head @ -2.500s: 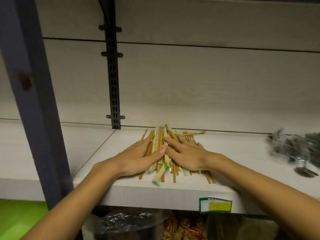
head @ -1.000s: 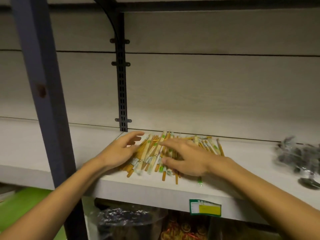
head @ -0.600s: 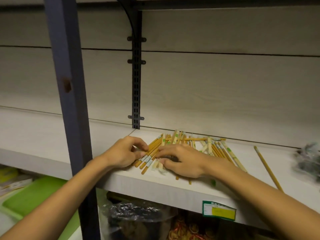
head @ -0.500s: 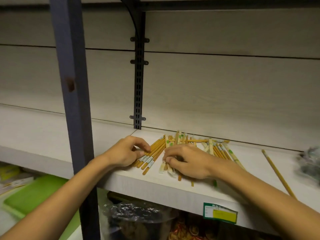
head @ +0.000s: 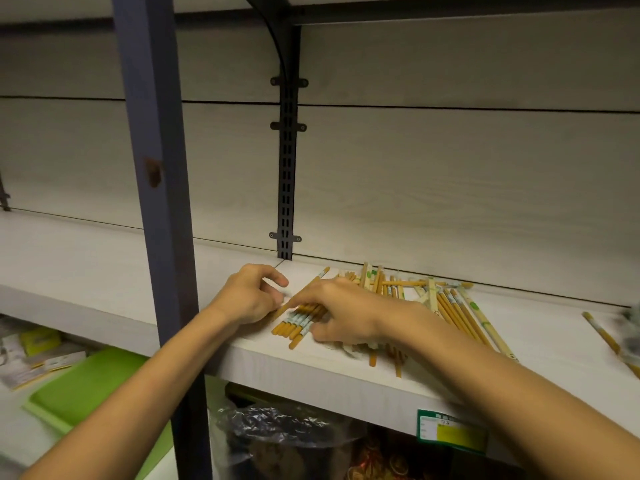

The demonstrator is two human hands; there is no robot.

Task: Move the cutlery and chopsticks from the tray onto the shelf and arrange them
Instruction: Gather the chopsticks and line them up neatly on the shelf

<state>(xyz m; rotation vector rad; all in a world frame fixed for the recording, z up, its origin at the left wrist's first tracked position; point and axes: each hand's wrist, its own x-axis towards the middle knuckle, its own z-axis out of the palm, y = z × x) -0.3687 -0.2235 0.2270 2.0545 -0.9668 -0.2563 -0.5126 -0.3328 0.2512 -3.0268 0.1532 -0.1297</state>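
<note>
**Sorting chopsticks on the pale shelf**

Your right hand [head: 341, 311] lies over a small bunch of chopsticks [head: 299, 318] near the front edge of the shelf [head: 104, 289]. Its fingers are stretched out and pressed down on them, and the thumb is tucked against their near ends. The bunch runs slantwise, side by side, with the brown ends pointing toward you.

Your left hand [head: 247, 296] sits just to the left of that bunch, with the fingers curled loosely inward. You hold nothing that can be seen, though the fingertips are close to the left edge of the sticks; whether they touch them cannot be told.

More chopsticks [head: 446, 303] lie scattered behind and to the right of your right wrist, crossing each other at several angles, some in pale wrappers with green marks. One stick [head: 601, 332] lies apart near the right edge.

Below the shelf to the left sits a green tray [head: 86, 386]. A green and yellow price label [head: 452, 429] is fixed to the front lip of the shelf, and a dark post [head: 156, 168] stands in front on the left.
</note>
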